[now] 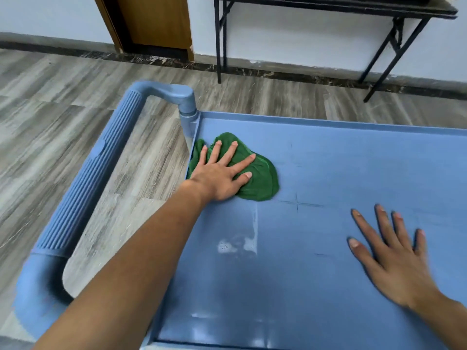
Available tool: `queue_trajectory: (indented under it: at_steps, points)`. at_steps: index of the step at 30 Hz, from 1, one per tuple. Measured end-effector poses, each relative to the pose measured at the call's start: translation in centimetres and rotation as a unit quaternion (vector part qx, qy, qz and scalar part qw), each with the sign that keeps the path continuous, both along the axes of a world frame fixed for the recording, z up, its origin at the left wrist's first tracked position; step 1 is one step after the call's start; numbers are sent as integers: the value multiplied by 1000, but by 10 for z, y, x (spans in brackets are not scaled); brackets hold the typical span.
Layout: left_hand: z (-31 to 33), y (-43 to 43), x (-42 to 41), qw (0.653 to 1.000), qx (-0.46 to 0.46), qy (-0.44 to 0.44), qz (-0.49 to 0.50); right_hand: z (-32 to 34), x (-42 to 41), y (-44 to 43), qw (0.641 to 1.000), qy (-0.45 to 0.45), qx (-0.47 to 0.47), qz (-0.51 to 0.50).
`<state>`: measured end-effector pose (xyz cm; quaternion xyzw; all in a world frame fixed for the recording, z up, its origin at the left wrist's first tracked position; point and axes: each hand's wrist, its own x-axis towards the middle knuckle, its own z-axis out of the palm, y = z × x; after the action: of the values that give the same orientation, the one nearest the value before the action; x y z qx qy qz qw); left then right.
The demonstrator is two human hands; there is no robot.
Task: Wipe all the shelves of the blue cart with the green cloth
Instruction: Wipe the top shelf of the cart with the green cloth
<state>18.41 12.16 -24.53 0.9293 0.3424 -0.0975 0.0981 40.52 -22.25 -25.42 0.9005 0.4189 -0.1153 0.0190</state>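
Blue cart: one green cloth, two hands.

Grey wood-grain floor runs back to a dark marbled skirting at the foot of a white wall, with a brown wooden door on the left and a black folding table standing against the wall on the right.

A: What is your cart shelf like?
B: Smooth blue plastic, a bit shiny, with a whitish smear. Your green cloth looks soft and fuzzy.
A: And the handle?
B: Ribbed plastic. The floor looks like grey wood.
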Motion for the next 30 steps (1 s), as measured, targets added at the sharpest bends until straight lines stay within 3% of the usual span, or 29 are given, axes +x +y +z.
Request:
queue_trajectory:
  at_steps: [10,16,26,30]
  points:
    - [-10,-120,-54,990,-53,-26,125,-7,1,-2,1000,-12,2,11]
    - [-8,-232,-78,959,-39,-52,277,-8,4,-2,1000,-8,9,23]
    - [4,-272,11,861,-74,-30,503,-8,3,-3,999,6,11,37]
    - [1,-279,52,885,-67,-35,460,-5,3,-2,999,23,22,32]
